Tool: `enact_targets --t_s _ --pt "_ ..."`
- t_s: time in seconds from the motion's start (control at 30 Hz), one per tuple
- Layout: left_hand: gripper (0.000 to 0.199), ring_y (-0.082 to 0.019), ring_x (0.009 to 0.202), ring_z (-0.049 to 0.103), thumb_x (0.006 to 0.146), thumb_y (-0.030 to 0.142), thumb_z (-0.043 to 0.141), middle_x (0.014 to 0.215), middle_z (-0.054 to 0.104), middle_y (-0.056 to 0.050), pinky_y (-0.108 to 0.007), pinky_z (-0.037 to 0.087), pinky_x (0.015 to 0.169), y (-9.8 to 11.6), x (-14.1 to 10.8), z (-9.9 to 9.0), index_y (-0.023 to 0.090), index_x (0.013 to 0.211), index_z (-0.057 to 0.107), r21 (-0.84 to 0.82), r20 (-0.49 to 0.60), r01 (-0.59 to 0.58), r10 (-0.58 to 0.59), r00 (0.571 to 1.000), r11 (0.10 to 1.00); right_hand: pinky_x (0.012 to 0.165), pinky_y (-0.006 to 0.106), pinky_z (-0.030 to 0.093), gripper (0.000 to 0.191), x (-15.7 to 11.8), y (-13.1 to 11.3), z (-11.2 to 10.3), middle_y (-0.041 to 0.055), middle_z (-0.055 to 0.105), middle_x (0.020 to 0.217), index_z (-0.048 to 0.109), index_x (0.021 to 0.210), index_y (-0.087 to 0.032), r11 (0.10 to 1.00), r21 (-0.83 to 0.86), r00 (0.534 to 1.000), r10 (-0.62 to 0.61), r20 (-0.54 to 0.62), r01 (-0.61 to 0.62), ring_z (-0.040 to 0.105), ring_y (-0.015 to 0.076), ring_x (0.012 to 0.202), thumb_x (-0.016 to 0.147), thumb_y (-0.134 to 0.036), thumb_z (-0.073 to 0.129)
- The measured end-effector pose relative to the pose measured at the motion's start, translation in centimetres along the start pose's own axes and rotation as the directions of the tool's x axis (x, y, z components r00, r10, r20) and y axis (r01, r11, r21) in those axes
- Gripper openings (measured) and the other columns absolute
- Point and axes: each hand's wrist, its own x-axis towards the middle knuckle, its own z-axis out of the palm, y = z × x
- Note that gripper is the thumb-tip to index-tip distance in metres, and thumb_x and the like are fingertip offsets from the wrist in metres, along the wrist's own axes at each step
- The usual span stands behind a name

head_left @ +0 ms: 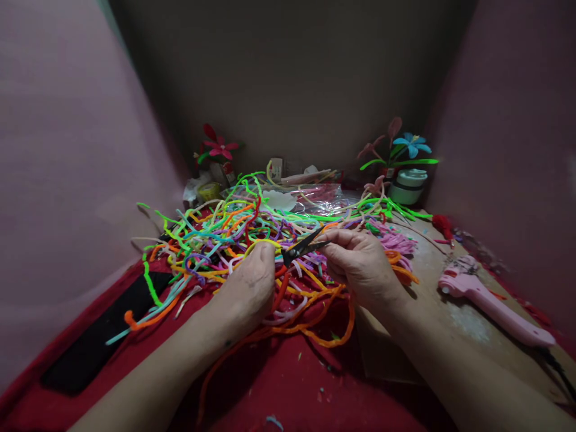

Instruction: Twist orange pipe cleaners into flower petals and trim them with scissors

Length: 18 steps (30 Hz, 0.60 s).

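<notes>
Small dark scissors point(302, 247) stand open between my hands, their blades pointing right. My left hand point(254, 276) is closed round the handle end of the scissors, and a yellow fuzzy stem point(271, 245) shows by its thumb. At the blade tips, my right hand point(362, 261) is closed in a pinch; what it holds is too small to make out. Under and behind both hands lies a tangled heap of colourful fuzzy stems point(220, 231). Orange stems point(330, 343) loop below the scissors.
A pink glue gun point(495, 309) lies on a brown board point(432, 282) at the right. On the red cloth point(288, 384), a black flat object point(103, 336) is at the left. Behind are a clear plastic bag point(315, 201), a pink flower point(220, 147), a blue flower point(412, 144) and a pale jar point(408, 186).
</notes>
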Motion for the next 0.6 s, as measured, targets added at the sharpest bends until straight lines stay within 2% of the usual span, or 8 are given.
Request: enact_targets --t_s 0.37,0.6 --pt "0.011 -0.017 0.071 0.046 0.080 0.011 0.030 0.079 0.044 -0.002 -0.028 0.037 0.061 -0.04 -0.04 0.28 0.021 0.080 0.035 0.004 0.071 -0.007 0.007 0.997 1.000 0.034 0.019 0.014 0.014 0.01 -0.06 -0.09 -0.0101 0.037 0.040 0.060 0.069 -0.014 1.000 -0.020 1.000 0.008 0.024 -0.008 0.024 0.0010 0.032 0.064 -0.025 0.067" --pt "0.014 -0.016 0.061 0.045 0.085 0.018 0.025 0.073 0.045 -0.001 -0.028 0.035 0.057 0.07 0.15 0.26 0.022 0.076 0.035 -0.061 0.085 0.073 -0.067 0.994 0.996 0.034 0.018 0.015 0.017 -0.05 -0.09 -0.03 -0.0100 0.037 0.041 0.060 0.069 -0.014 1.000 -0.025 1.000 0.012 0.020 -0.012 0.024 0.0011 0.032 0.064 -0.028 0.068"
